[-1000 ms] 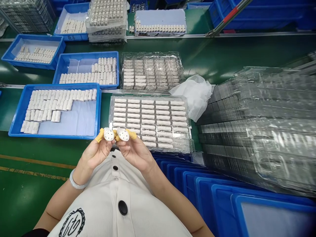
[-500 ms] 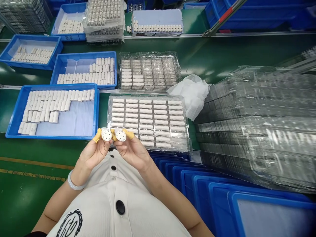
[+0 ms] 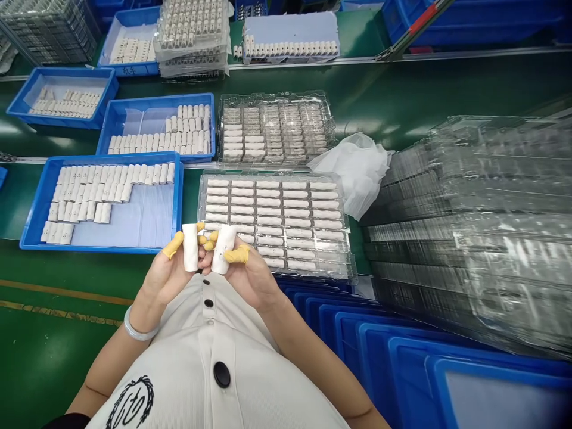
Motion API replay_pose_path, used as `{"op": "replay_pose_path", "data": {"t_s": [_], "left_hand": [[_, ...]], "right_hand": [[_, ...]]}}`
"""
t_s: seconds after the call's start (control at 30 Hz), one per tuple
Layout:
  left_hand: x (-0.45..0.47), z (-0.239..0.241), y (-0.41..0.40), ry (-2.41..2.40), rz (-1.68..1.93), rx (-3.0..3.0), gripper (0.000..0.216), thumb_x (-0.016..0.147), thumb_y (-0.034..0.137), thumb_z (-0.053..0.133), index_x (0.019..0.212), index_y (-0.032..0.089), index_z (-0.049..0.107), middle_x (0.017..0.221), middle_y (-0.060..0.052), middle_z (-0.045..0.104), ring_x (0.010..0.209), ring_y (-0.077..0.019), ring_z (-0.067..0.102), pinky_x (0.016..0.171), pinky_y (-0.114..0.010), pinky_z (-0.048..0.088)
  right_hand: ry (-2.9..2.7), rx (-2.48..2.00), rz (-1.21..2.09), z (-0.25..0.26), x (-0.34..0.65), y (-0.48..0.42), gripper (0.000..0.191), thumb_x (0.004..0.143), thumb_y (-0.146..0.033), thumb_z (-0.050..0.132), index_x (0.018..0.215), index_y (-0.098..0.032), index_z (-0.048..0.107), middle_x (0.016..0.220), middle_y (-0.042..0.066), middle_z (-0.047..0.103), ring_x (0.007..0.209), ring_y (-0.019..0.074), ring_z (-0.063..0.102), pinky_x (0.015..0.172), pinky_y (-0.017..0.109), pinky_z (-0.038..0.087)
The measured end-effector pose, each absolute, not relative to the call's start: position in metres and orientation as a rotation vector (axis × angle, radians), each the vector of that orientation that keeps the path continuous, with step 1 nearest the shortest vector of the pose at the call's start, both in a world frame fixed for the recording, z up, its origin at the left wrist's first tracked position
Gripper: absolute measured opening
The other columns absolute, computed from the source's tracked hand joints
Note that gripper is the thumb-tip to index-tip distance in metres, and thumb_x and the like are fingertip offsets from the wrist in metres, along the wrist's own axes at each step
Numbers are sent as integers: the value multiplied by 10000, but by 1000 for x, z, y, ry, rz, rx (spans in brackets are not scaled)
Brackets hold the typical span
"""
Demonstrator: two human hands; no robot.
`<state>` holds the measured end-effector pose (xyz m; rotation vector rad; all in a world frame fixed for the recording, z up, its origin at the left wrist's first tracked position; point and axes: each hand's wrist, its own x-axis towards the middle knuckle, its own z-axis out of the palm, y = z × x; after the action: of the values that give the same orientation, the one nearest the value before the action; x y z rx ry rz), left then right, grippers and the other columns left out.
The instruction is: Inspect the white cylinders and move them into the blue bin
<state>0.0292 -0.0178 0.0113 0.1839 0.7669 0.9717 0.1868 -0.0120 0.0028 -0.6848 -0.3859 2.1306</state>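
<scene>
My left hand, with yellow finger cots, is closed on a small white cylindrical part held upright near my chest. My right hand, also in yellow cots, grips a second white part tilted slightly beside the first. Both parts show their sides. Just beyond my hands lies a clear plastic tray filled with rows of the same white parts. A blue bin to the left front holds several more white parts in rows.
More blue bins with white parts and another clear tray sit on the green belt behind. A tall stack of clear empty trays fills the right. Stacked blue bins stand at lower right. A white plastic bag lies mid-table.
Both hands have turned the parts: their round end faces pointed at me before, and now their long sides show. The hands stay in the same place.
</scene>
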Motion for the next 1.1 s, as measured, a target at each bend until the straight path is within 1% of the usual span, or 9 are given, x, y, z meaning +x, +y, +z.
{"op": "replay_pose_path", "data": {"t_s": [0.13, 0.2, 0.33, 0.43, 0.6, 0.73, 0.9, 1.0, 1.1], "left_hand": [[31, 8, -15, 800, 953, 216, 489, 978, 363, 301, 825, 88, 674, 630, -74, 528, 583, -150, 504, 599, -298, 456], [31, 7, -14, 808, 953, 183, 496, 978, 358, 300, 776, 86, 663, 626, -68, 512, 569, -137, 485, 588, -285, 447], [32, 8, -11, 836, 983, 118, 440, 981, 318, 296, 921, 99, 673, 648, -58, 519, 563, -133, 485, 580, -280, 451], [33, 7, -10, 837, 993, 106, 433, 981, 319, 294, 1009, 101, 667, 666, -64, 539, 575, -142, 501, 581, -286, 458], [34, 8, -11, 875, 1017, 97, 456, 985, 319, 285, 1003, 86, 677, 729, -90, 591, 581, -133, 515, 582, -279, 475], [35, 9, -12, 923, 1054, 123, 456, 984, 346, 306, 1005, 90, 682, 783, -94, 616, 619, -127, 537, 603, -264, 489], [36, 8, -15, 949, 1066, 249, 345, 941, 358, 461, 1021, 100, 674, 742, -60, 606, 639, -126, 545, 623, -256, 492], [36, 8, -16, 960, 1034, 276, 312, 931, 337, 487, 999, 97, 675, 742, -71, 629, 646, -143, 572, 639, -281, 504], [35, 6, -16, 979, 1022, 269, 266, 922, 295, 502, 1017, 112, 670, 759, -78, 646, 639, -157, 585, 610, -293, 501]], "right_hand": [[-420, -689, 2120, 6, 184, -12, 209, 845, -265, 566, 1006, -142, 619, 733, 56, 711, 733, 175, 676, 745, 314, 537], [-412, -686, 2122, 6, 183, -11, 291, 909, -359, 500, 1012, -125, 639, 778, 81, 724, 737, 177, 680, 770, 324, 538], [-388, -676, 2138, 4, 185, -9, 357, 933, -412, 467, 1060, -138, 657, 897, 95, 739, 773, 184, 695, 819, 348, 543], [-378, -677, 2145, 3, 186, -9, 359, 931, -418, 474, 1047, -143, 673, 904, 93, 744, 784, 189, 700, 860, 369, 537], [-380, -671, 2166, 2, 187, -9, 404, 939, -438, 448, 949, -124, 702, 813, 97, 743, 879, 216, 697, 900, 386, 523], [-330, -680, 2168, 2, 186, -8, 393, 955, -390, 420, 966, -107, 693, 853, 110, 740, 832, 199, 695, 871, 369, 529], [-253, -704, 2167, 5, 187, -8, 272, 910, -304, 505, 1017, -111, 664, 853, 88, 735, 758, 169, 683, 797, 325, 544], [-266, -691, 2187, 6, 190, -8, 201, 815, -266, 637, 961, -128, 648, 814, 68, 724, 767, 157, 679, 765, 281, 538], [-301, -709, 2200, 5, 192, -8, 241, 722, -237, 729, 916, -146, 619, 743, 36, 705, 675, 132, 658, 678, 249, 530]]}}
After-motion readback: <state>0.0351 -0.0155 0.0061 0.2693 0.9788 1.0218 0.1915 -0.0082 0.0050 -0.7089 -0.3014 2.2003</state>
